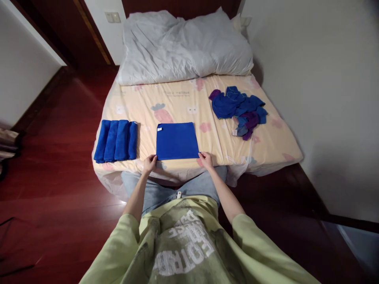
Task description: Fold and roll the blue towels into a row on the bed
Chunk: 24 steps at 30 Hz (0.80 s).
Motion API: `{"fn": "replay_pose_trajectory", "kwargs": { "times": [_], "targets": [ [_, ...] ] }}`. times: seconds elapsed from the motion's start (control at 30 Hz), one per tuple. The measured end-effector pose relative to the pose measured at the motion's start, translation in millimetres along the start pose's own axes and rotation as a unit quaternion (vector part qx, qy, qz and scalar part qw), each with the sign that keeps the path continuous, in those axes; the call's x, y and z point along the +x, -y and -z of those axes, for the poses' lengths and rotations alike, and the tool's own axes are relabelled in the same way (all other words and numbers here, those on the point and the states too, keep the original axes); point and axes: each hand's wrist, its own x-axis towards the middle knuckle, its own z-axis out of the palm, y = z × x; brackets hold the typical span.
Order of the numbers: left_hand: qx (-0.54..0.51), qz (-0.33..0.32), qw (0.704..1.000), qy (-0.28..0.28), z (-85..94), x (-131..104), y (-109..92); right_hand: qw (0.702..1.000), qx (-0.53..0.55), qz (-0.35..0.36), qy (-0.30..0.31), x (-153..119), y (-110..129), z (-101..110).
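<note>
A blue towel [177, 141] lies flat on the bed in front of me, a small white tag at its far left corner. My left hand [150, 163] pinches its near left corner. At the near right corner, my right hand [205, 160] grips the cloth between thumb and fingers. To the left, several rolled or folded blue towels [121, 140] rest side by side in a row. On the right sits a crumpled heap of blue and purple cloths [233, 104], with a pale tag showing at its lower edge.
The bed [142, 102] has a cream sheet with fruit prints, and its near edge touches my legs. A big grey-white quilt or pillow [186, 47] lies across the head end. A wall [314, 86] stands close on the right; dark red floor [59, 157] spreads on the left.
</note>
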Motion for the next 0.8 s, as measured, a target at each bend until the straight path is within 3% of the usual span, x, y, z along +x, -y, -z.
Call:
{"fn": "replay_pose_trajectory", "kwargs": {
  "times": [0.2,0.8],
  "targets": [
    [0.013,0.046,0.999,0.0,-0.2,1.3,-5.3,0.999,0.012,-0.038,-0.019,0.8,3.0,-3.4],
    [-0.001,0.084,0.996,-0.028,-1.3,4.5,-7.1,0.996,0.04,-0.073,-0.025,2.9,8.3,-5.2]
  ]
}}
